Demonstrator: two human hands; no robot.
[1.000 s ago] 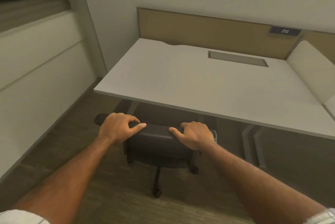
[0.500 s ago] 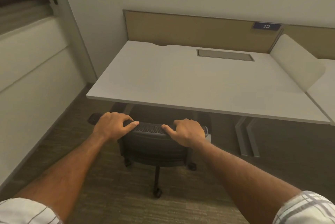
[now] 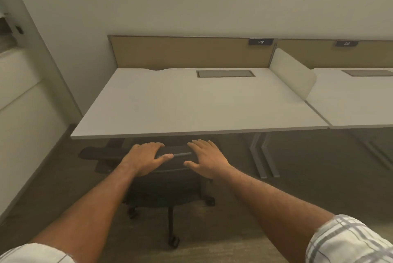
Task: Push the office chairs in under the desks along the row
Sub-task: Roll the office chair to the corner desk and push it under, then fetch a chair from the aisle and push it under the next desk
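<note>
A dark mesh office chair (image 3: 165,186) stands in front of the white desk (image 3: 191,103), its seat tucked under the desk's front edge. Its wheeled base shows below on the carpet, and its left armrest (image 3: 95,153) pokes out just below the edge. My left hand (image 3: 144,159) lies on top of the backrest with its fingers curled over the rim. My right hand (image 3: 206,158) is over the right part of the backrest top with fingers spread, and holds nothing.
A white wall panel (image 3: 21,135) runs close along the left. Grey desk legs (image 3: 263,156) stand to the right of the chair. A white divider (image 3: 291,73) separates this desk from a second desk (image 3: 357,103). A tan back panel carries label 212 (image 3: 260,41).
The chair has rolled further in under the desk. My right hand has let go of the backrest and spread its fingers. My view has lifted and turned right, showing the second desk.
</note>
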